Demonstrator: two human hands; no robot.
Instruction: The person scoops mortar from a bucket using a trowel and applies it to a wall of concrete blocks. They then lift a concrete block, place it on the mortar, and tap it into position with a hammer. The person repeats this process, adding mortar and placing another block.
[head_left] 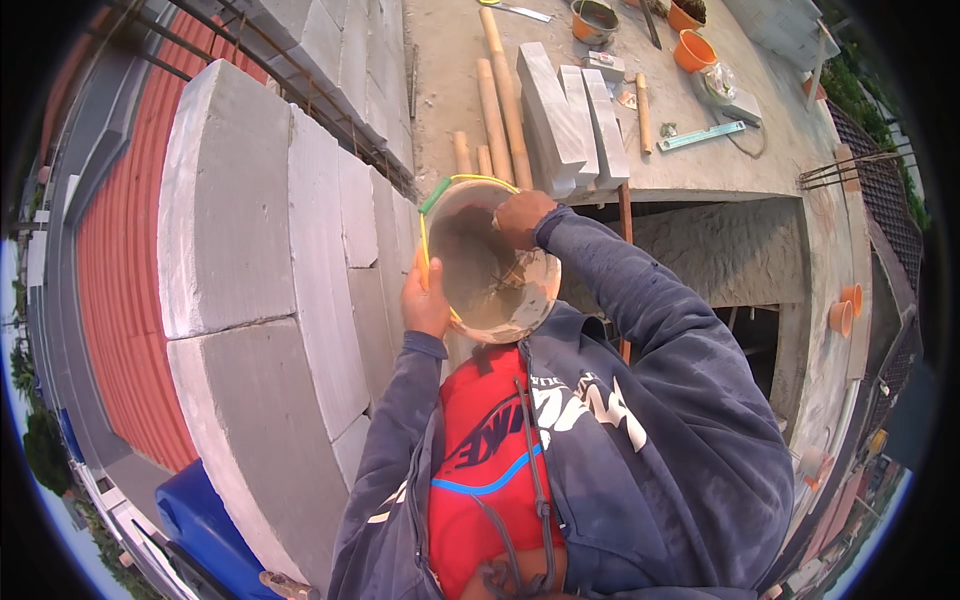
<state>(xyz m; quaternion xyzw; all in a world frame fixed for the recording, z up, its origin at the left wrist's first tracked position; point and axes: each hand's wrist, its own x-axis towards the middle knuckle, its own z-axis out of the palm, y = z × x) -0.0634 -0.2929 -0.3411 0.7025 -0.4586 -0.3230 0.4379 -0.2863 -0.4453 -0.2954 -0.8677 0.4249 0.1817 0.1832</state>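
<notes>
Head camera is showing me the bucket (pixel 540 285) between both hands, in front of the chest and beside the block wall (pixel 245 220). The left hand (pixel 427 300) is half-curling against its left rim; the right hand (pixel 524 216) is bunching over the mouth, holding what, if anything, I cannot tell. I'm judging the left should be bracing firmly while the right is working inside. The mouth is facing the camera, the long axis running away below.
</notes>
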